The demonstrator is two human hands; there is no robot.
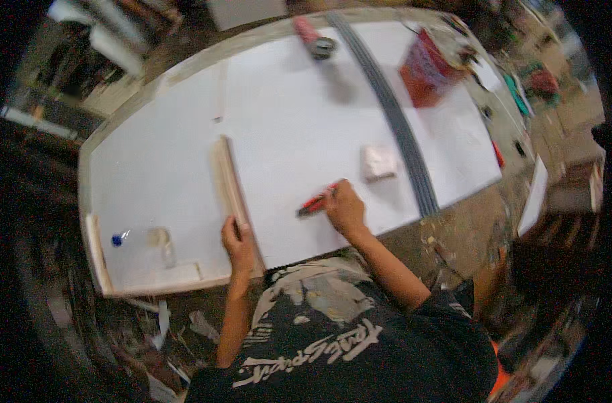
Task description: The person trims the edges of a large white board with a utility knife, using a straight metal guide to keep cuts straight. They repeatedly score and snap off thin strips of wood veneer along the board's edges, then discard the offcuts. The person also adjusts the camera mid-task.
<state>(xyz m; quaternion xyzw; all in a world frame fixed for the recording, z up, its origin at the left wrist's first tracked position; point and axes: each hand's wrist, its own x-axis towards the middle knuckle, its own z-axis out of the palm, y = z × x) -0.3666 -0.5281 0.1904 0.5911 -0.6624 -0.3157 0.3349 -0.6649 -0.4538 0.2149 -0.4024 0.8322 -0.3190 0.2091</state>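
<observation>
My left hand (237, 245) grips the near end of a long wooden strip (230, 178), which lies lengthwise across a large white sheet (299, 121). Its thumb and fingers close around the strip's edge. To the right, my right hand (346, 209) is closed on a slim red and black hand tool (317, 200), held just over the sheet. Blur hides the tool's exact kind. Its dark end points left, toward the strip. Beyond my right hand, a small white block (378, 162) sits on the sheet.
Dark grey ribbed strips (386, 101) cross the sheet. A red container (427, 70) stands far right, with a red and dark cylindrical object (314, 40) at the far edge. Wooden edging (98, 255) and a small blue-ended object (119, 238) lie left. Clutter surrounds the table.
</observation>
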